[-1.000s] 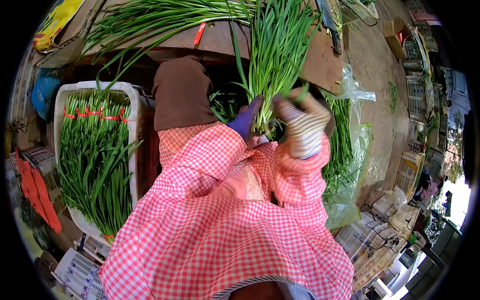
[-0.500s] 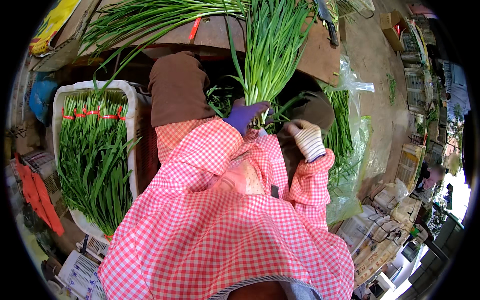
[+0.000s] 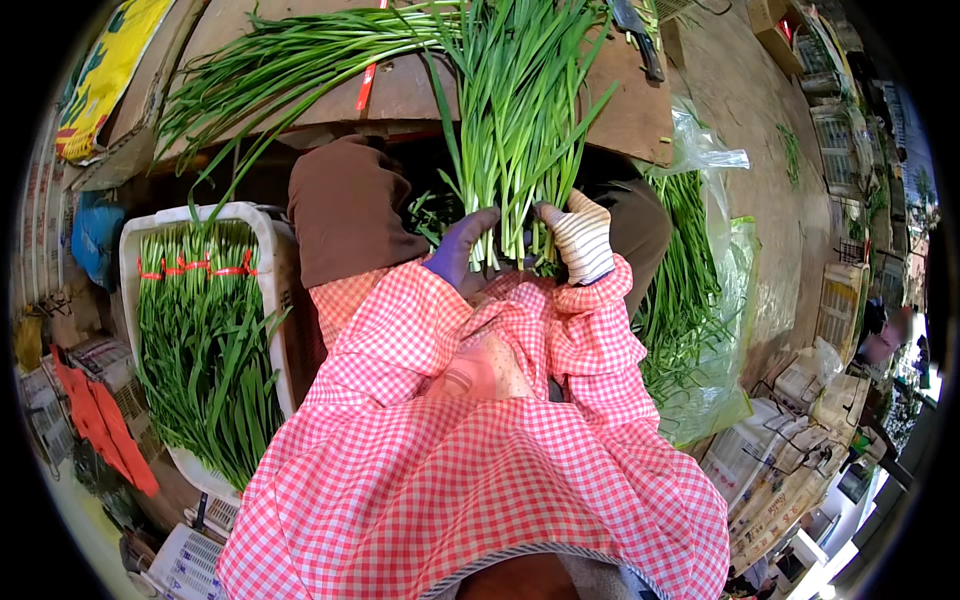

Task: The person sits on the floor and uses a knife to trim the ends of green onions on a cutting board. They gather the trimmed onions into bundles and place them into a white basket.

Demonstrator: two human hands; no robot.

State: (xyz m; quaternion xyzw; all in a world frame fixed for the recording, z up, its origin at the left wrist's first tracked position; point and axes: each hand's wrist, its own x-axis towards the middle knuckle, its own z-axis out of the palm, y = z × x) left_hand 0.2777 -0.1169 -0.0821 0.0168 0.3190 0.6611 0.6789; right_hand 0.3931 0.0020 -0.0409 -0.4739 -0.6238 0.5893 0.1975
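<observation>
A thick bunch of garlic chives (image 3: pixel 520 130) stands up between my hands, its pale cut ends toward me and its green leaves lying over the board's edge. My left hand (image 3: pixel 464 244), in a purple glove, is closed around the left side of the stems near their ends. On the right side, my right hand (image 3: pixel 582 237), in a striped white glove, grips the same stems. The bunch looks fanned out, with a gap between the stems at the bottom. Most of my fingertips are hidden behind the stems.
More loose chives (image 3: pixel 300 75) lie on the wooden board (image 3: pixel 415 95) ahead, beside a red tie strip (image 3: pixel 366 88). A knife (image 3: pixel 640 40) rests at its right. Left stands a white crate (image 3: pixel 130 250) of red-banded bundles; right, chives (image 3: pixel 680 270) on plastic sheeting (image 3: pixel 735 300).
My right hand has come up and left from beside my knee and taken hold of the stems. The bunch's lower ends have spread apart.
</observation>
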